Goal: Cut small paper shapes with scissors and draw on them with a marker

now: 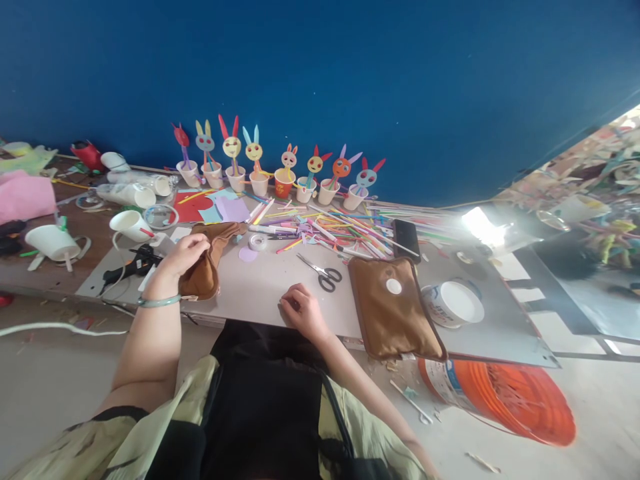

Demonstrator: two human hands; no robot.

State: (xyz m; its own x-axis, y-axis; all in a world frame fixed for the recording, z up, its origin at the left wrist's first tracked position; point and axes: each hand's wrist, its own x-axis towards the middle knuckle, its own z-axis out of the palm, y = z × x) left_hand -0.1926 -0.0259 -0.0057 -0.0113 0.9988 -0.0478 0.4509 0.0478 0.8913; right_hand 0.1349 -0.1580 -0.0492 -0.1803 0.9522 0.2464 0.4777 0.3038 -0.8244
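Note:
My left hand (186, 257) rests at the upper left edge of a brown pouch (204, 272), its fingers bent together; what they hold, if anything, is hidden. Near the table's front edge lies my right hand (304, 312), with curled fingers and nothing visible in them. Black-handled scissors (325, 275) lie partly open just beyond it. To the right is a flat brown cushion-like bag (395, 307) with a white round spot. A roll of clear tape (258, 242) and a purple paper disc (247, 255) sit between the pouch and the scissors.
Paper cups with rabbit-faced figures (259, 181) line the blue wall. Before them are scattered colored sticks and pens (345, 230). A glue gun (131, 265) lies left, a phone (406, 239) and white tub (453, 303) right. An orange bucket (505, 400) lies below the table.

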